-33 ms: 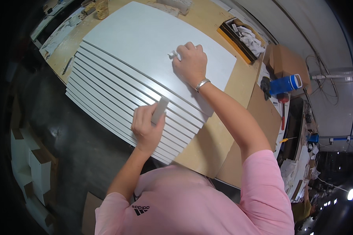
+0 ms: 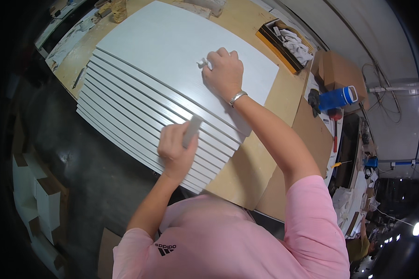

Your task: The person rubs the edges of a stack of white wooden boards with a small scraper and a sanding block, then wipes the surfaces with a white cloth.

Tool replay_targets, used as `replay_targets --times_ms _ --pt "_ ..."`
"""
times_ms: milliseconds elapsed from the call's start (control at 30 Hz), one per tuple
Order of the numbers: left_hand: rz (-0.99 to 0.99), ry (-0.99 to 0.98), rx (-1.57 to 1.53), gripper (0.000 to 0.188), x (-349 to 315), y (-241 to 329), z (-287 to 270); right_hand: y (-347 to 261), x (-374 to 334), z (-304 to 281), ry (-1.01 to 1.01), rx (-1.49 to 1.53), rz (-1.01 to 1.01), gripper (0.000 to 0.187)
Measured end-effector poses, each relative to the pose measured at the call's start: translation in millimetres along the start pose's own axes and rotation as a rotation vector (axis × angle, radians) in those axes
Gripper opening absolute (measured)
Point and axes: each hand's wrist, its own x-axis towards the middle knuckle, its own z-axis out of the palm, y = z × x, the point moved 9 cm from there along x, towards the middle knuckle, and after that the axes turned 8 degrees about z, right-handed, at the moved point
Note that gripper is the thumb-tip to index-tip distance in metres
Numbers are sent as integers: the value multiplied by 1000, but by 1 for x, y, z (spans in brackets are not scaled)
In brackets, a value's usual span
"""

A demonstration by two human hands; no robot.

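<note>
Got a grey block [image 2: 192, 132] gripped in my left hand [image 2: 173, 148], mid-frame; my right hand [image 2: 224, 75] pinches a white wad [image 2: 202, 63] on the top board [image 2: 149, 39], upper centre. Probably wiping; next stroke wants even pressure.

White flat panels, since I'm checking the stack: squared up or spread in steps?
Spread in steps: the white flat panels show successive offset edges.
</note>
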Motion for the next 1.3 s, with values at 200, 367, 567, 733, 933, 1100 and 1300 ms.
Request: replay_targets --times_ms 200,367,567,733,933,1100,1300 --pt "119 -44 -105 38 -20 57 24 2 1 0 -36 -14 17 14" --pt "-2 18 41 36 -6 17 7 1 -1 1 -54 -6 32 14" --pt "36 -2 -17 38 -19 39 17 3 0 1 -54 2 19 14" --pt "42 -27 -26 40 -13 41 29 -3 1 0 -42 16 11 14" --pt "100 3 -45 39 -6 33 2 2 -1 -2 -29 15 14 14" --pt "-59 95 229 39 14 -78 -66 -3 0 -1 -46 57 19 14" --pt "-198 244 412 30 52 -210 -137 2 1 2 -43 32 15 17"
